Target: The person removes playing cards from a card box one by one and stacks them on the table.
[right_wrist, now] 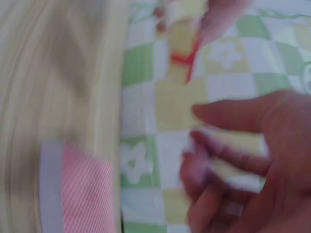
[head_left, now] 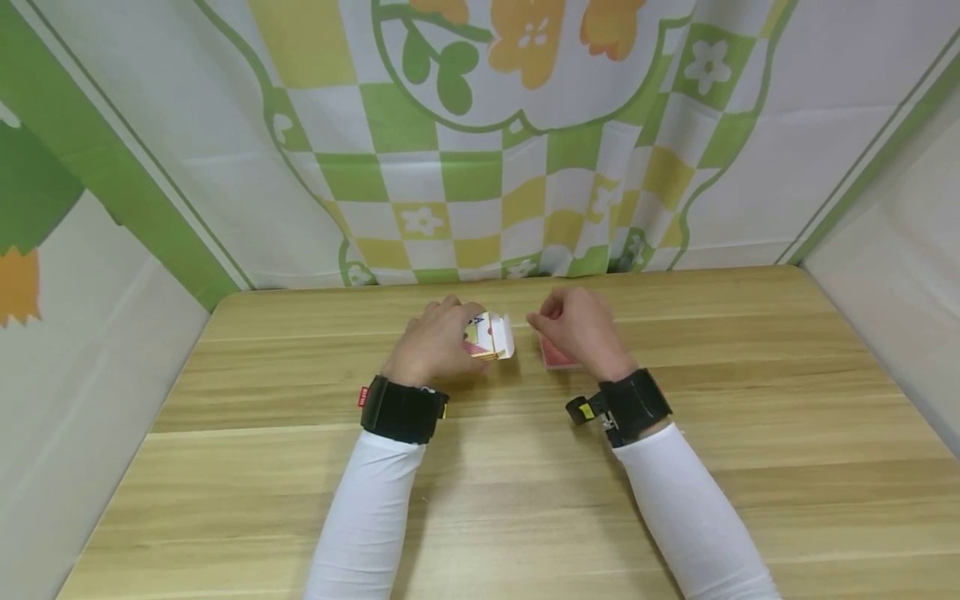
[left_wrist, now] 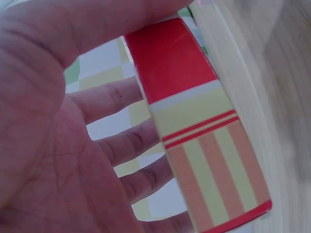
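Observation:
My left hand (head_left: 435, 337) grips a playing-card box (head_left: 483, 336) between thumb and fingers. The box is red, white and yellow, and its flap stands open toward the right. Its striped side (left_wrist: 194, 131) fills the middle of the left wrist view, with the left thumb along one end. My right hand (head_left: 581, 325) hovers at a deck of red-backed cards (head_left: 557, 357) that lies on the table, partly hidden under the hand. In the right wrist view its thumb and bent fingers (right_wrist: 228, 114) stand slightly apart, with nothing seen between them.
Both hands are over the far half of a wooden table (head_left: 510, 500). A checkered green and yellow curtain (head_left: 480, 183) hangs right behind its far edge. Pale cloth walls (head_left: 892, 250) flank the table. Each wrist wears a black strap (head_left: 405, 410) with a small camera.

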Tool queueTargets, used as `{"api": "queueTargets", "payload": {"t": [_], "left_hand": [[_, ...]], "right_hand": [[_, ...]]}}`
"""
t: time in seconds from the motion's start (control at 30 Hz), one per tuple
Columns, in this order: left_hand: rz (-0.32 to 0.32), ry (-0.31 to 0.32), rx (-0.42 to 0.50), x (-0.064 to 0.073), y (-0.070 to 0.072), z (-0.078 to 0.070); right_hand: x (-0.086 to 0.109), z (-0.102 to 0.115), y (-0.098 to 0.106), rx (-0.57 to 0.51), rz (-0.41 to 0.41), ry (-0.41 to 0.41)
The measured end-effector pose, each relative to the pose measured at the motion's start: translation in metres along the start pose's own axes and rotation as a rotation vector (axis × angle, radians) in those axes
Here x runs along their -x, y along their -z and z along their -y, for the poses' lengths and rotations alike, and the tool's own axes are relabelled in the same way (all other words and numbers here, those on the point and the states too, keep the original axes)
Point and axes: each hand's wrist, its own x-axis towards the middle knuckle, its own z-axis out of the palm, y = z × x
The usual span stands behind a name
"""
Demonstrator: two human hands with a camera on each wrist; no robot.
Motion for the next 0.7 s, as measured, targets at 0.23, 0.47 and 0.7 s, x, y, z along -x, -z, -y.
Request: {"api": "queueTargets", "payload": {"t": [0.23, 0.47, 0.7], "left_hand": [[0.004, 0.003, 0.001, 0.000, 0.000, -0.002], [-0.017, -0.019, -0.007, 0.000, 0.000, -0.002], [-0.035, -0.073, -0.004, -0.002, 0.000, -0.005]], "right_hand": [[-0.001, 0.014, -0.004, -0.241, 0.079, 0.325], [-0.001, 0.016, -0.010, -0.167, 0.153, 0.298], [-0.001, 0.015, -0.012, -0.128, 0.153, 0.222]]}}
